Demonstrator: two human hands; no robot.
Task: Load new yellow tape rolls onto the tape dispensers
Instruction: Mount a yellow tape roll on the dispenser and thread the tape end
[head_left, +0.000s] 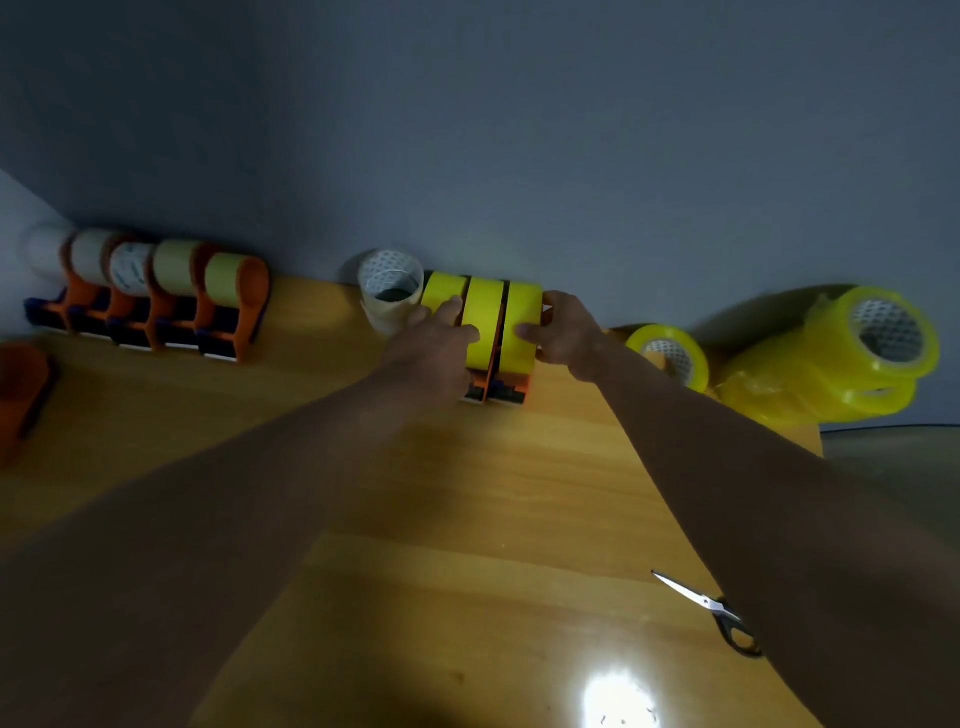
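Note:
Three orange tape dispensers (511, 387) stand side by side at the back of the wooden table, each carrying a yellow tape roll (483, 317). My left hand (434, 343) lies over the left part of this group, its fingers on the left and middle rolls. My right hand (561, 332) grips the right side of the rightmost yellow roll (522, 322), thumb on its front face. A loose yellow roll (670, 353) lies to the right. Further right sits a wrapped pack of yellow rolls (841, 358).
A row of several orange dispensers (156, 306) with pale tape rolls lines the wall at the back left. A clear roll stack (389, 296) stands left of the yellow group. Another orange dispenser (21, 389) is at the left edge. Scissors (711, 610) lie front right.

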